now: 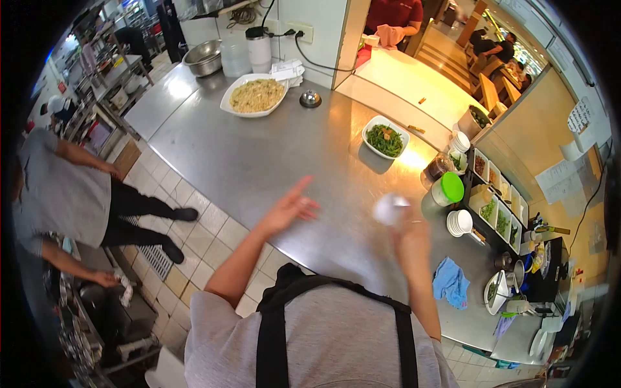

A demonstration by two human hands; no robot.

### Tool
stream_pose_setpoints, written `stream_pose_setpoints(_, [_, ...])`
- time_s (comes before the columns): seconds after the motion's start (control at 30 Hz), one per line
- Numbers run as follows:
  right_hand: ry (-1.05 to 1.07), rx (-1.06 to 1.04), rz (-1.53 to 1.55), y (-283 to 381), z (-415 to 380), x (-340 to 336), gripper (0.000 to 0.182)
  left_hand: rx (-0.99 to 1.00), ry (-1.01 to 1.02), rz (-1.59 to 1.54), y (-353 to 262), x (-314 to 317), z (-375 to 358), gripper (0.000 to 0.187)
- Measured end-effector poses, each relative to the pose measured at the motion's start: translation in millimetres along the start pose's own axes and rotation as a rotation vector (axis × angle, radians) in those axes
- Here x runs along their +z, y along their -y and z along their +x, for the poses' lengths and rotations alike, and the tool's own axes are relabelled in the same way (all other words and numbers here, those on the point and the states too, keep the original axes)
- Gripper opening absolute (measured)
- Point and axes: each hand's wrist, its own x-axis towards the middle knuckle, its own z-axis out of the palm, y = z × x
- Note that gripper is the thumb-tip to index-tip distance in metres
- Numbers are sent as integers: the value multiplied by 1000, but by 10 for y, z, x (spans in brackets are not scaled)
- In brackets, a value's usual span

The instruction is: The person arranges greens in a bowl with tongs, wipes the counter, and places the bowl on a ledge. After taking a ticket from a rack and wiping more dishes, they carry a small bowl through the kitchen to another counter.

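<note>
My left hand (291,212) is over the steel counter (239,155), its fingers apart and nothing in them. On the right, my right hand (411,233) is closed on a small white bowl (391,209), blurred by motion, above the counter. Beyond it stands a white dish of green vegetables (384,138). An oval white plate of fried rice (256,96) sits near the back wall, with a call bell (310,99) to its right.
A green-lidded tub (447,189), stacked white bowls (458,222), a blue cloth (450,283) and an ingredient rack (498,200) line the right side. A co-worker (65,187) stands at the left. Another person (394,19) is behind the serving window.
</note>
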Motion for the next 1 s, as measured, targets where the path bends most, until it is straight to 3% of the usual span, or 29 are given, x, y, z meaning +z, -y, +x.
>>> stream_pose_setpoints(0.07, [83, -189, 47, 471, 117, 243, 51, -75, 108, -346, -96, 335, 186, 55])
stream_pose_setpoints(0.1, [87, -335, 52, 592, 115, 382, 49, -125, 154, -339, -48, 306, 286, 54])
stream_pose_setpoints(0.2, [128, -385, 173, 774, 121, 537, 46, -290, 265, -271, 36, 142, 634, 48])
stream_pose_setpoints(0.3, [47, -144, 108, 679, 103, 686, 46, 62, 114, 350, 220, -77, 875, 46])
stream_pose_setpoints(0.4, [-2, 140, -11, 555, 196, 609, 46, -249, 259, 117, -180, -146, 894, 48])
stream_pose_setpoints(0.5, [-51, 120, -29, 557, 253, 702, 58, -309, 545, -297, -257, 125, 791, 55])
stream_pose_setpoints(0.7, [86, -74, 39, 772, 250, 853, 54, -24, 404, -486, -20, 235, 1216, 65])
stream_pose_setpoints(1.0, [122, -69, 14, 747, 325, 934, 52, 14, 376, -644, -105, 90, 1365, 85])
